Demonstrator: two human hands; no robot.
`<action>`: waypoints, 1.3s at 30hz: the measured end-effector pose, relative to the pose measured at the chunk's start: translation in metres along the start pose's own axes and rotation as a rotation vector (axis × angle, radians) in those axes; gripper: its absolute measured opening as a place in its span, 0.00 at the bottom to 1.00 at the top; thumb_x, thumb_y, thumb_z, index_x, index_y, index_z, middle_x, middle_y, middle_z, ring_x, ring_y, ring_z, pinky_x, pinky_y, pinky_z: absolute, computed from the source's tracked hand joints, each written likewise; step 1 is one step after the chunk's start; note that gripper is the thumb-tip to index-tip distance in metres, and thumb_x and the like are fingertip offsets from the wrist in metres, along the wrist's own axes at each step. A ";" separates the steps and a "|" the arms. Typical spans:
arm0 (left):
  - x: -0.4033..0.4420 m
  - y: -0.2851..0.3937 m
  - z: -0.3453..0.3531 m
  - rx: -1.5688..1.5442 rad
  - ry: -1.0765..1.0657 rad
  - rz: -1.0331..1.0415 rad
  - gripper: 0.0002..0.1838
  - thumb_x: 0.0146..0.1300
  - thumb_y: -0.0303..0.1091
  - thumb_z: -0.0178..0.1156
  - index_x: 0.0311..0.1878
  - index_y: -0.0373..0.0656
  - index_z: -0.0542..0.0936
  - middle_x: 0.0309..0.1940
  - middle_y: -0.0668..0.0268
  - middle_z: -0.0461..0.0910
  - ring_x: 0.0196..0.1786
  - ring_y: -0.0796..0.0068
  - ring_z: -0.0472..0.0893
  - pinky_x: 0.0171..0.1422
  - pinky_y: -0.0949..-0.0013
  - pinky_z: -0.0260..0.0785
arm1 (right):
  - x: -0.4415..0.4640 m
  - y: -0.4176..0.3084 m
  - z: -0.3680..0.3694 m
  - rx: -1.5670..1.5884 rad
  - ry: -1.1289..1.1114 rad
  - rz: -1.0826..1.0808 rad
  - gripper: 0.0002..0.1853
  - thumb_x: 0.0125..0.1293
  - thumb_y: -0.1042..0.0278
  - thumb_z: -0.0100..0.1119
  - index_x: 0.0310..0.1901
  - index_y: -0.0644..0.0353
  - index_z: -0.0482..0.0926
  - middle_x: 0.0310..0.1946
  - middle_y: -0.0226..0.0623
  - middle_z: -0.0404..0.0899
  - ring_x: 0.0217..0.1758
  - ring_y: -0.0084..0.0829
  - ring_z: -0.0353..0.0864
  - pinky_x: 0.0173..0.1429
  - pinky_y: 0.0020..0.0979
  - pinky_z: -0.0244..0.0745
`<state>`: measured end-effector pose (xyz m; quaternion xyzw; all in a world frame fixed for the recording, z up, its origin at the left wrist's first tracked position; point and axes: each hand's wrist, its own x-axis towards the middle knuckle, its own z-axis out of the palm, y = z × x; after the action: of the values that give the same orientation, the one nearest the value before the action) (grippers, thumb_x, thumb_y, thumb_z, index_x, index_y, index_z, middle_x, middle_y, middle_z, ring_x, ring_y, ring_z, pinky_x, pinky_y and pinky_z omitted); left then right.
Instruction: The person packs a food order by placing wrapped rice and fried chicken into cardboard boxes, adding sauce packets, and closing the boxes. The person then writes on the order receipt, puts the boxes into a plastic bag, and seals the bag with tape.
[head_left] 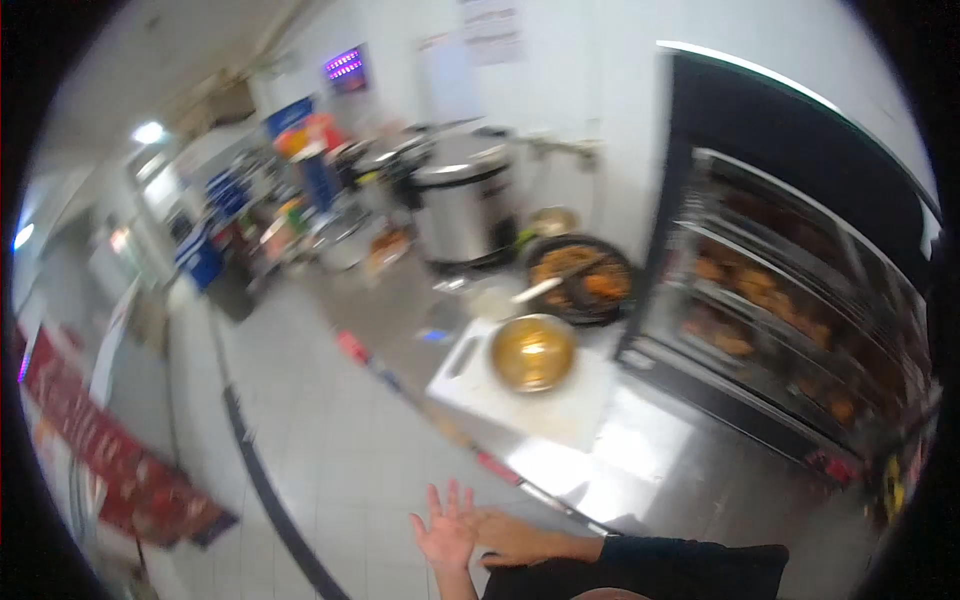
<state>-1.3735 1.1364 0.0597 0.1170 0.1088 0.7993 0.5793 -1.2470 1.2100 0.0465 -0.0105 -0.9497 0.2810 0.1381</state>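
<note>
Spreading our left hand [446, 532] wide, palm showing, we hold our right hand [520, 541] against its edge, those fingers too blurred to read; beyond our fingertips, the metal bowl [533, 354] rests on the white cutting board [570, 412].

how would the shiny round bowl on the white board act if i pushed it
The bowl is probably stiff, since its shiny wall looks metallic. It may slide rather than roll, sitting upright on the flat board. Blur hides whether it holds liquid that could slosh.
</note>
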 end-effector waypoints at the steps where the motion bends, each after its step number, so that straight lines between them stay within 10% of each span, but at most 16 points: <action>1: -0.006 0.038 -0.006 -0.095 0.027 0.129 0.32 0.62 0.63 0.33 0.65 0.58 0.59 0.67 0.60 0.54 0.69 0.59 0.50 0.66 0.47 0.43 | 0.019 0.000 0.009 -0.041 -0.132 0.045 0.40 0.58 0.51 0.53 0.66 0.62 0.49 0.65 0.49 0.51 0.69 0.48 0.46 0.70 0.47 0.41; 7: 0.010 0.149 -0.019 1.051 0.363 0.673 0.29 0.65 0.54 0.34 0.64 0.50 0.60 0.66 0.58 0.55 0.69 0.58 0.51 0.68 0.51 0.42 | 0.156 0.050 0.079 1.255 -0.274 0.538 0.37 0.64 0.37 0.38 0.66 0.57 0.51 0.65 0.46 0.54 0.68 0.41 0.53 0.68 0.42 0.48; 12: 0.103 0.167 -0.070 2.175 0.074 0.609 0.24 0.63 0.49 0.41 0.61 0.53 0.66 0.64 0.56 0.58 0.67 0.51 0.53 0.67 0.45 0.39 | 0.274 0.064 0.069 1.852 -0.234 0.757 0.36 0.65 0.36 0.27 0.66 0.55 0.52 0.63 0.41 0.58 0.65 0.37 0.58 0.66 0.38 0.54; 18: 0.226 0.288 -0.186 2.377 0.330 0.265 0.24 0.60 0.50 0.46 0.60 0.59 0.67 0.63 0.59 0.60 0.66 0.49 0.54 0.63 0.36 0.38 | 0.404 0.187 0.068 2.197 -0.175 0.681 0.38 0.65 0.35 0.26 0.63 0.62 0.56 0.63 0.42 0.59 0.65 0.37 0.59 0.66 0.39 0.54; 22: 0.289 0.388 -0.240 2.243 0.950 -0.196 0.23 0.66 0.47 0.39 0.62 0.51 0.64 0.62 0.54 0.60 0.65 0.49 0.56 0.63 0.37 0.44 | 0.534 0.231 0.000 2.141 -0.139 0.411 0.36 0.66 0.39 0.29 0.63 0.64 0.57 0.64 0.41 0.58 0.66 0.35 0.58 0.67 0.37 0.52; 25: 0.326 0.471 -0.269 1.878 0.683 0.175 0.26 0.67 0.51 0.36 0.64 0.47 0.60 0.60 0.53 0.62 0.63 0.48 0.60 0.63 0.43 0.49 | 0.621 0.250 -0.012 1.583 0.097 0.329 0.32 0.67 0.45 0.34 0.63 0.63 0.57 0.64 0.44 0.58 0.67 0.37 0.56 0.67 0.37 0.50; 30: 0.419 0.544 -0.269 0.728 0.606 0.142 0.35 0.63 0.64 0.31 0.65 0.50 0.58 0.63 0.59 0.60 0.62 0.51 0.61 0.64 0.47 0.52 | 0.767 0.250 0.023 0.745 0.318 -0.154 0.32 0.62 0.49 0.47 0.62 0.63 0.59 0.64 0.48 0.55 0.69 0.43 0.50 0.69 0.38 0.44; 32: 0.462 0.567 -0.304 0.125 0.324 0.234 0.35 0.63 0.65 0.31 0.66 0.53 0.57 0.64 0.61 0.59 0.63 0.53 0.60 0.63 0.49 0.52 | 0.818 0.278 0.048 0.522 0.181 -0.355 0.33 0.60 0.51 0.51 0.62 0.62 0.58 0.64 0.48 0.54 0.69 0.45 0.47 0.69 0.39 0.45; 33: 0.486 0.590 -0.251 0.323 0.108 0.099 0.37 0.62 0.66 0.28 0.67 0.54 0.54 0.67 0.61 0.53 0.65 0.55 0.59 0.64 0.50 0.51 | 0.838 0.290 0.052 0.467 0.149 -0.402 0.32 0.60 0.51 0.51 0.61 0.62 0.59 0.63 0.48 0.56 0.68 0.45 0.50 0.68 0.40 0.46; 36: 0.543 0.649 -0.266 -0.381 0.268 0.286 0.33 0.62 0.64 0.34 0.65 0.57 0.57 0.63 0.64 0.59 0.63 0.56 0.60 0.61 0.51 0.55 | 0.886 0.321 0.060 0.304 0.065 -0.501 0.28 0.60 0.53 0.52 0.58 0.62 0.64 0.60 0.49 0.61 0.65 0.45 0.56 0.66 0.41 0.52; 39: 0.603 0.734 -0.287 -0.205 0.317 0.341 0.30 0.64 0.61 0.32 0.66 0.59 0.57 0.62 0.69 0.62 0.59 0.65 0.65 0.61 0.56 0.57 | 0.933 0.384 0.028 0.241 -0.268 -0.371 0.17 0.61 0.59 0.51 0.45 0.63 0.73 0.45 0.46 0.74 0.51 0.42 0.72 0.57 0.40 0.64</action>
<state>-2.3061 1.4757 0.0514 -0.0525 0.0952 0.9006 0.4209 -2.1742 1.6098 0.0576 0.2175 -0.9048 0.3610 0.0606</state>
